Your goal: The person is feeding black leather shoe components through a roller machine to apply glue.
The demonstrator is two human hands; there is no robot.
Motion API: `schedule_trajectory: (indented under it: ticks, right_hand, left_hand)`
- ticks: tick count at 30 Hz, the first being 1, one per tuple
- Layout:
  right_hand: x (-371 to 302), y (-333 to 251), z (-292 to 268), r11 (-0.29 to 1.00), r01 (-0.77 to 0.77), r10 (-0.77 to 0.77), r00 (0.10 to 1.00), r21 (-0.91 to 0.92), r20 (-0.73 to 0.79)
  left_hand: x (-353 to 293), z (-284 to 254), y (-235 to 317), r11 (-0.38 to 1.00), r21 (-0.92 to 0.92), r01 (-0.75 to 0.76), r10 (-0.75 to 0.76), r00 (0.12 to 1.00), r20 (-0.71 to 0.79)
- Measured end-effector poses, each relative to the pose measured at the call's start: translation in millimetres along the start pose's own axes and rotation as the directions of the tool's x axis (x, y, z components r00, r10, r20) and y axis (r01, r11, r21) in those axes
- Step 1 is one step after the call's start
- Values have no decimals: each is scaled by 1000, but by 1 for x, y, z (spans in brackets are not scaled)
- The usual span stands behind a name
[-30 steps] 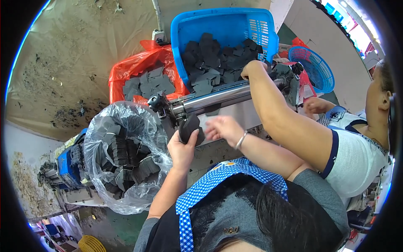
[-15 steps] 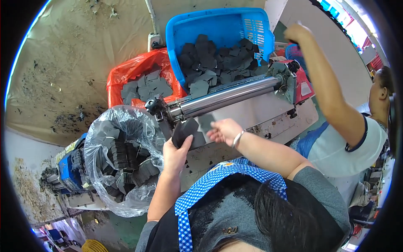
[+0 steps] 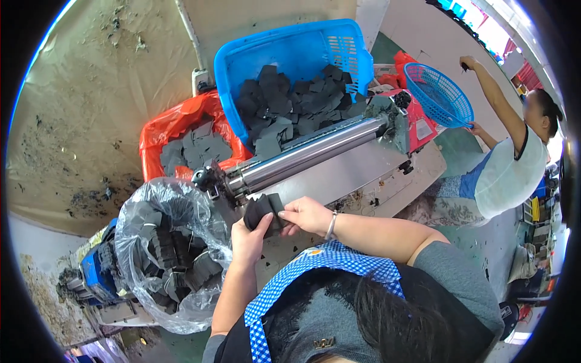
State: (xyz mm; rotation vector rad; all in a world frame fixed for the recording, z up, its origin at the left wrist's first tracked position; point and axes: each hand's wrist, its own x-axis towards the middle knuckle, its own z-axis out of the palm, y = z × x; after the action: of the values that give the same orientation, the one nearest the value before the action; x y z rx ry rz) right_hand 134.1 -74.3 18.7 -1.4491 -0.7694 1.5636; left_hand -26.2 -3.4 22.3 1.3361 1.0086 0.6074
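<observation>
While left hand (image 3: pixel 249 237) and right hand (image 3: pixel 307 215) both pinch a dark folded piece (image 3: pixel 264 210), it sits just below the metal roller (image 3: pixel 308 154).

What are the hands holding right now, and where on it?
Both hands hold a small stack of dark flat pieces: left hand at its lower end, right hand at its right side.
</observation>
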Motion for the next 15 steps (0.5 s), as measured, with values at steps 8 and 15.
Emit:
schedule_trajectory:
  ticks: [8, 15]
  right_hand:
    - [3, -9, -10, 964, 127, -145, 988, -233, -58]
    - [-1, -9, -12, 995, -45, 55, 992, 88, -114]
  left_hand:
    - [3, 12, 13, 977, 71, -203, 212, 962, -170]
    - [6, 12, 0, 956, -294, -3, -14, 998, -58]
